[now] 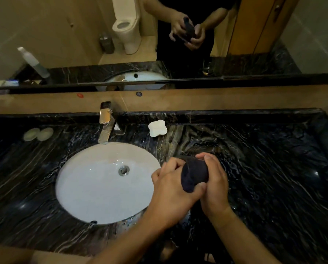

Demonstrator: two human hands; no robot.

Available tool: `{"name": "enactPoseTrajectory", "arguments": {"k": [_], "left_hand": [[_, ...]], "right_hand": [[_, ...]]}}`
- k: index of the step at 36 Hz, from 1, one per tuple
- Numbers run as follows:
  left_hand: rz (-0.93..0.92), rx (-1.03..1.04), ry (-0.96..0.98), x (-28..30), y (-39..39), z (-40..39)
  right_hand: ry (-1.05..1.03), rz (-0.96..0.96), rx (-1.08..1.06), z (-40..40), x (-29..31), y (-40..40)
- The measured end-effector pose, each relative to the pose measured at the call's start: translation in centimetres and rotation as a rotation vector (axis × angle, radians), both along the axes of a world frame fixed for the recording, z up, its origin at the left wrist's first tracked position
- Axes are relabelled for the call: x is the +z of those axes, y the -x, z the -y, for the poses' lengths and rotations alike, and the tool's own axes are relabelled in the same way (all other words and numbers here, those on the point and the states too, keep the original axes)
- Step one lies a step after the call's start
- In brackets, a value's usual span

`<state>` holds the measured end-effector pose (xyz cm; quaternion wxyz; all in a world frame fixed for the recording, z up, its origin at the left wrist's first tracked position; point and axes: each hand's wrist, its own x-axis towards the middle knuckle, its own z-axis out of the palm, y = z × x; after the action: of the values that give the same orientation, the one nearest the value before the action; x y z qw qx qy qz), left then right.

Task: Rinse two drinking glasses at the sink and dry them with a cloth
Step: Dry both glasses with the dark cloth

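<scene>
Head view: both hands are over the dark marble counter (273,168), just right of the white oval sink (94,187). The left hand (170,185) and right hand (214,180) both have fingers curled round a dark cloth (194,173) bunched between them. The cloth wraps something; the glass inside is not visible. A second glass shows only in the mirror (254,35), as a reflection near its lower edge. Faucet (106,122) stands behind the basin rim; white soap dish (157,128) near the back edge. Bare counter extends to the right of the hands.
</scene>
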<state>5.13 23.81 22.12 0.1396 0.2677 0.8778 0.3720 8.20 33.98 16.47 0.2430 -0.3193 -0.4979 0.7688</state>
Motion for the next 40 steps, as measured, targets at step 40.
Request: {"name": "enactPoseTrajectory", "arguments": {"k": [40], "left_hand": [[0.317,-0.169,-0.168,-1.4,-0.4,2.0]], "right_hand": [[-0.19,-0.041,0.076,0.1,-1.2,-1.9]]}}
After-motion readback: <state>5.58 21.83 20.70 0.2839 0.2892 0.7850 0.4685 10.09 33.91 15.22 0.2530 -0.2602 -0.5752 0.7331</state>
